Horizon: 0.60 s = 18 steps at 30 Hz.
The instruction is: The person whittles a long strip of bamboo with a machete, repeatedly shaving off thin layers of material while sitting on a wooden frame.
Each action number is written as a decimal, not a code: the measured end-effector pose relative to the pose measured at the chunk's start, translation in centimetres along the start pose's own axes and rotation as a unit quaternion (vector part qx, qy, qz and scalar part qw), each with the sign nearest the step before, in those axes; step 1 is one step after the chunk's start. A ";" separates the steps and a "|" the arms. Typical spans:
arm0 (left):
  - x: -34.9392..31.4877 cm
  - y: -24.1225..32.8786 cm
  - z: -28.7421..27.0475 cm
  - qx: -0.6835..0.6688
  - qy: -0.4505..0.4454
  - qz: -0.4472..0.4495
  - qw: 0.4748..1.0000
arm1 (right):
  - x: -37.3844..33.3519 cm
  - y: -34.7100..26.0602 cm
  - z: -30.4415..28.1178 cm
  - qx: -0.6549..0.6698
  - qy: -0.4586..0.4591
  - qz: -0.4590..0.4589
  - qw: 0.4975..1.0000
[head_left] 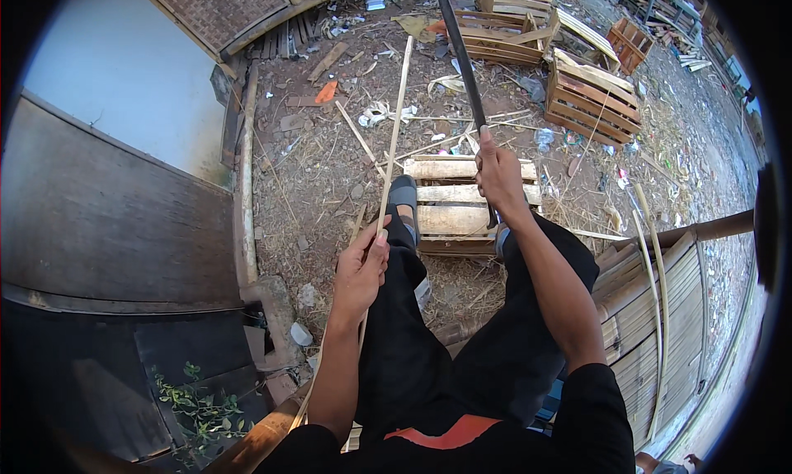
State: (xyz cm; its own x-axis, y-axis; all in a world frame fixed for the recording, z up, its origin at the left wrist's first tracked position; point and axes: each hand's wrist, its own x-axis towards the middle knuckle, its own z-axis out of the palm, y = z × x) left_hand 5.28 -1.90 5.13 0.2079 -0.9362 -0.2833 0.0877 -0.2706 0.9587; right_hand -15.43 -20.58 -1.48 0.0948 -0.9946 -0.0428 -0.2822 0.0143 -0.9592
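My left hand [361, 268] is closed round a long, thin bamboo strip [402, 103]. The strip slants up and away past my left foot, and its lower part runs back along my left forearm. In my right hand [501, 177] is the handle of a machete [466, 61], its long dark blade pointing away from me and upward. The handle's hooked end shows below my fist. Between my feet stands a slatted wooden crate [454, 220], under the machete handle. The blade and the bamboo strip are apart.
Several wooden crates [592, 103] stand at the far right. Loose sticks [355, 132], litter and straw cover the dirt ground. To my right is a split-bamboo platform [652, 334] with thin strips on it. A wall with a brown panel [115, 218] borders the left, and a leafy plant [198, 408] grows lower left.
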 end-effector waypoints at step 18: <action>0.3 -2.9 3.3 0.198 0.144 0.114 0.963 | -4.3 -3.5 1.2 -0.356 -0.091 -0.395 0.842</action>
State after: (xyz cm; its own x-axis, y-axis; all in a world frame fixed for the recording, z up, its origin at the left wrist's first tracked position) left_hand 1.88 -2.15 2.39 0.4451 -0.8955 -0.0048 -0.3582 -0.1829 0.9156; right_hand -13.70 -16.24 1.67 0.6479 -0.6319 0.4252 -0.5569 -0.7739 -0.3016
